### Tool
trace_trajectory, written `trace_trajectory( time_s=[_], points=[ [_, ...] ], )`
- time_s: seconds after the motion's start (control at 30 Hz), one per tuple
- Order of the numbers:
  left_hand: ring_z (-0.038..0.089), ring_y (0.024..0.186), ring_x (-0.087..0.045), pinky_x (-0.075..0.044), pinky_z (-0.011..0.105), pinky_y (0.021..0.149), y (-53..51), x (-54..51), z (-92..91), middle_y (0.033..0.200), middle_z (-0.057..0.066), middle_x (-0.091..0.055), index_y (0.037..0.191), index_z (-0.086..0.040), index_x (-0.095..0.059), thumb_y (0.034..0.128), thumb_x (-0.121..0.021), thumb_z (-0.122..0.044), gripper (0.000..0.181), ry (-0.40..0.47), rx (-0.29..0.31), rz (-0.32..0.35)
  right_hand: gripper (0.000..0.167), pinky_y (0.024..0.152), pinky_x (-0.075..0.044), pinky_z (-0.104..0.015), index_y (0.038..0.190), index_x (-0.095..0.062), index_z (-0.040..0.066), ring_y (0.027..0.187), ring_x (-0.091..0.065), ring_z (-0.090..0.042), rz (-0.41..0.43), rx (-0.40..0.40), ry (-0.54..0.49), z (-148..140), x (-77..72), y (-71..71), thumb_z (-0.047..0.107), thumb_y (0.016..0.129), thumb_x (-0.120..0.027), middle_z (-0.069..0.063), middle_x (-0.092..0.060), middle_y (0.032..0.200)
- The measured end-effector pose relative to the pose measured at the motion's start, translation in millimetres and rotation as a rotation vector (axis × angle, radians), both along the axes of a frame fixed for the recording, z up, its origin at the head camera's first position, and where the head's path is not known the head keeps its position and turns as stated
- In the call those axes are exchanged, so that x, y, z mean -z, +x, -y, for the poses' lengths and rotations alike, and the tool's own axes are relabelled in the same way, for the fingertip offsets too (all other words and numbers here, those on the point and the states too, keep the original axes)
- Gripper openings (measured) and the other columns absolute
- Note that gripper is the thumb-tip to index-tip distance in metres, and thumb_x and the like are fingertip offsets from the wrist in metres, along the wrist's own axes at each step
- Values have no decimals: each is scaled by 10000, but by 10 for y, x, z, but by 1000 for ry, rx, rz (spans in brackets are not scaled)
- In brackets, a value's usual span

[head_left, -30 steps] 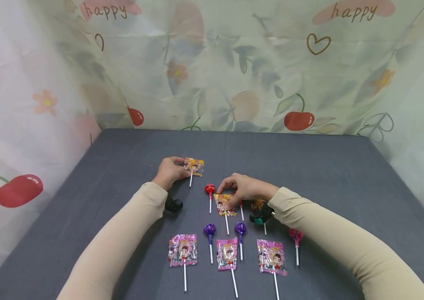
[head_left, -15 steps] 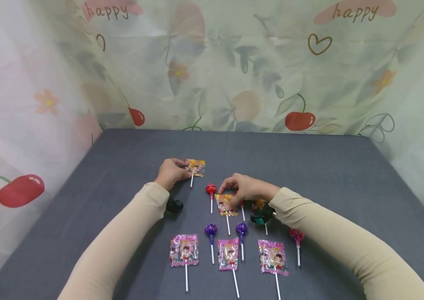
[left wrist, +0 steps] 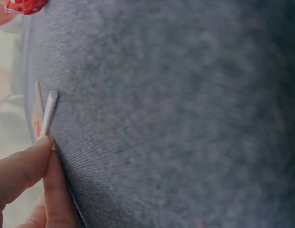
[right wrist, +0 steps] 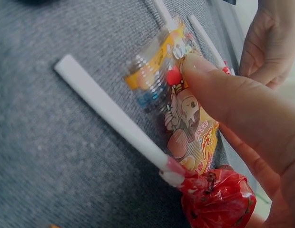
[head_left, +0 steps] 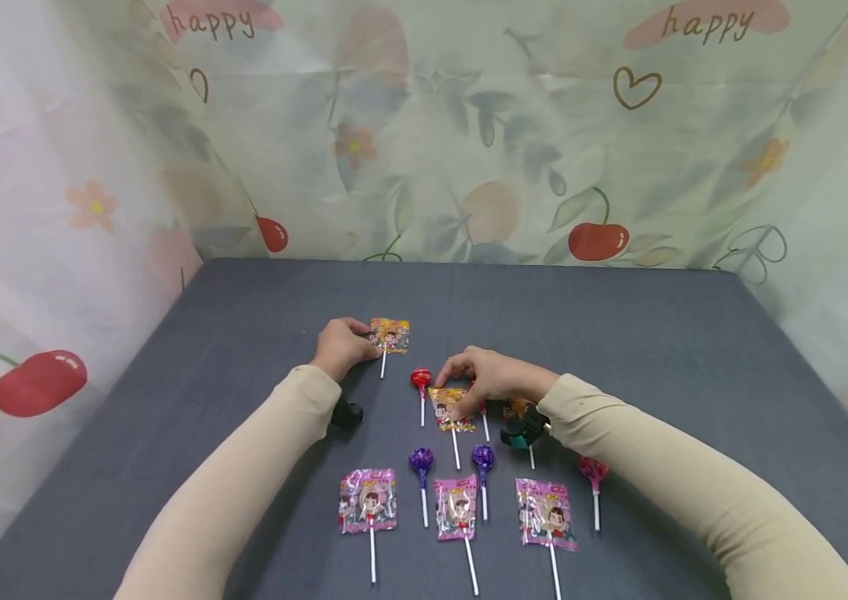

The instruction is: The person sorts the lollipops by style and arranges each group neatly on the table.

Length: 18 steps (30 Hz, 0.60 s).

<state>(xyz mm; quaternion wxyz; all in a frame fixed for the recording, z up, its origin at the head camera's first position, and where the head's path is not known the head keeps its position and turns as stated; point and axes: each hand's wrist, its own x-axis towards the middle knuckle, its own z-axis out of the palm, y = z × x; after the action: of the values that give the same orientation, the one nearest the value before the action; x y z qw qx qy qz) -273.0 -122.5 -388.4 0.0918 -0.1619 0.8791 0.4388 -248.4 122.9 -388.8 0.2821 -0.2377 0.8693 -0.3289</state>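
A pale floral fabric backdrop [head_left: 431, 150] fills the far side and both flanks, printed with cherries, leaves, outlined hearts and the word "happy" in brown script twice, at upper left and upper right. Before it spreads a table covered in grey-blue cloth [head_left: 259, 317]. Two cream sleeves [head_left: 244, 492] reach in over it from the near edge. The left hand [head_left: 339, 347], farther from the near edge, pinches the side edge of the far yellow packet [head_left: 396, 337] between thumb and finger, its white stick pointing toward the near edge; whether the packet touches the cloth I cannot tell. The right hand [head_left: 495, 375] pinches the middle yellow packet [head_left: 445, 406], thumb across its printed face and fingers at the far side. In the right wrist view that wrapper shows a cartoon figure and some lettering, too skewed to read. A third yellow packet [head_left: 511, 409] is partly hidden by the right wrist. Nearer, three pink packets [head_left: 352, 500] lie in a row, sticks toward the near edge, their cartoon labels carrying print too small to read. Among the packets lie slimmer round lollipops: two purple lollipops [head_left: 421, 459] flanking the top of the middle pink packet, a pink lollipop [head_left: 593, 471] at the right, and two red lollipops [head_left: 421, 379] either side of the middle yellow packet, one largely behind the right hand.
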Motion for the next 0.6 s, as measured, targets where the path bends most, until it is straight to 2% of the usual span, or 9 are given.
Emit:
trace_trajectory(
  time_s=[0.17,0.37,0.6],
  points=[
    [234,991,-523,-455,351,858,-12,19,13,1230,162,-579,1185,-62,-639,765,-799,-56,449,-3,-6,3,384,937,-372,-424,1078,-685,163,1125,-412,-291,-1,-3,9,20,-6,-1,190,734,-855,-118,-453,1245],
    [225,978,-516,-449,339,845,-37,34,27,1217,160,-579,1179,-68,-639,761,-809,-63,452,-1,-14,18,354,836,-358,-336,1023,-669,118,968,-419,-216,-6,3,19,40,1,-18,174,729,-858,-74,-536,1125],
    [229,993,-509,-433,353,877,-54,26,48,1213,149,-567,1188,-82,-616,779,-801,-73,450,32,-15,53,365,846,-407,-345,1025,-645,114,957,-501,-198,-60,22,46,56,-11,19,170,730,-853,-49,-606,1079]
  ],
)
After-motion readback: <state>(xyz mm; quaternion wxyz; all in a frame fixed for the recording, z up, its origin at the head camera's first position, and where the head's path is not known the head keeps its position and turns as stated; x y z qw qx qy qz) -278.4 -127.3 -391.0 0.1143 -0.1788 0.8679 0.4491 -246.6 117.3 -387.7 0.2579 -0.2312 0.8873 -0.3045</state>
